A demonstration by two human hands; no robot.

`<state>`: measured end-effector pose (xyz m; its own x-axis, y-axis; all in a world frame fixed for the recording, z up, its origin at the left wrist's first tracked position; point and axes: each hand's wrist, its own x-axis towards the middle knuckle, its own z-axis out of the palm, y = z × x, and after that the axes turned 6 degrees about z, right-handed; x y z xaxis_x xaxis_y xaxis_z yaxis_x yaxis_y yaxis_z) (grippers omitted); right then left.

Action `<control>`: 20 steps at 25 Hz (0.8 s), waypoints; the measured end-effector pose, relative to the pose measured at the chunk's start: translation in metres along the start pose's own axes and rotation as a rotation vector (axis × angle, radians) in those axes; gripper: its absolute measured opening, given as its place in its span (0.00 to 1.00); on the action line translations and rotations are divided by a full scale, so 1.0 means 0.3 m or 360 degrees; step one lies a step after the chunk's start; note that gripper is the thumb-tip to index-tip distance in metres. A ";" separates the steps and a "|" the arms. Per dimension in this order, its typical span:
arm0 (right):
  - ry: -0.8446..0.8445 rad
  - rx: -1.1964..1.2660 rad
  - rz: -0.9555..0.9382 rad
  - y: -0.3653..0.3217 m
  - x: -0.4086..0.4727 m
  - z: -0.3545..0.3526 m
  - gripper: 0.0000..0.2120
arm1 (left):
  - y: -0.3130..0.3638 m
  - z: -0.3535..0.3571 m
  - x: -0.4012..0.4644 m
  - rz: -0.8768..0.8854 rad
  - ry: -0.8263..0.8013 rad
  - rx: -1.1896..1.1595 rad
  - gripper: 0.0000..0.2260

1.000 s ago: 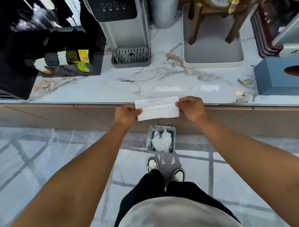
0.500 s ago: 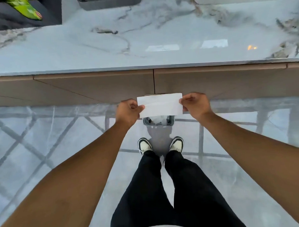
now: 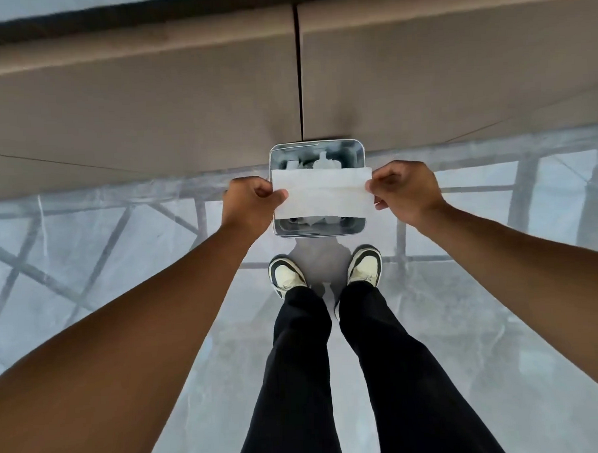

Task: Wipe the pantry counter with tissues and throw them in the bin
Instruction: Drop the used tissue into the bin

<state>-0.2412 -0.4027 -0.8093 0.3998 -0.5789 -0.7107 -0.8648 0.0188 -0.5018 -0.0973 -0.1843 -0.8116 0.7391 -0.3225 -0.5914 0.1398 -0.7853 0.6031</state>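
A flat white tissue [image 3: 322, 193] is stretched between both hands, directly over the open metal bin [image 3: 355, 152]. My left hand [image 3: 250, 204] pinches its left edge and my right hand [image 3: 404, 192] pinches its right edge. The square bin stands on the floor against the cabinet base and holds crumpled white tissues, mostly hidden by the held tissue. Only the counter's front edge [image 3: 110, 12] shows at the top of the view; its surface is out of sight.
Brown cabinet fronts [image 3: 148, 96] fill the upper part of the view, split by a vertical door gap. My feet in pale shoes [image 3: 287, 274] stand just in front of the bin on a glossy marble floor [image 3: 87, 269].
The view has tilted down from the countertop to the floor. Both hands have lowered the tissue from the counter's edge to just above the bin.
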 end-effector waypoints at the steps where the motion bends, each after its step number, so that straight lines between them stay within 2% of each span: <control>1: -0.0002 -0.0025 0.0003 0.017 0.026 0.022 0.01 | -0.020 0.017 0.024 0.0011 -0.0023 0.0033 0.12; 4: -0.0009 -0.0075 -0.0009 0.062 0.095 0.088 0.04 | -0.064 0.071 0.081 -0.0032 -0.0067 0.0132 0.12; 8: -0.0012 -0.0208 -0.0145 0.086 0.141 0.163 0.03 | -0.077 0.127 0.118 -0.0077 -0.0051 0.0282 0.11; 15: 0.0100 -0.0586 -0.0317 0.057 0.180 0.227 0.11 | -0.088 0.162 0.136 -0.0112 0.0055 0.0380 0.14; 18: 0.0141 -0.0778 -0.0385 0.050 0.172 0.219 0.14 | -0.081 0.161 0.117 -0.0067 0.0062 0.0412 0.13; 20: 0.0153 -0.0859 -0.0404 0.040 0.162 0.206 0.17 | -0.070 0.156 0.103 -0.0032 0.0090 0.0394 0.09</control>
<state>-0.2132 -0.3804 -0.8803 0.6063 -0.5828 -0.5410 -0.7881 -0.5313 -0.3109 -0.1082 -0.2024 -0.8676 0.7745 -0.2809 -0.5668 -0.0056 -0.8990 0.4379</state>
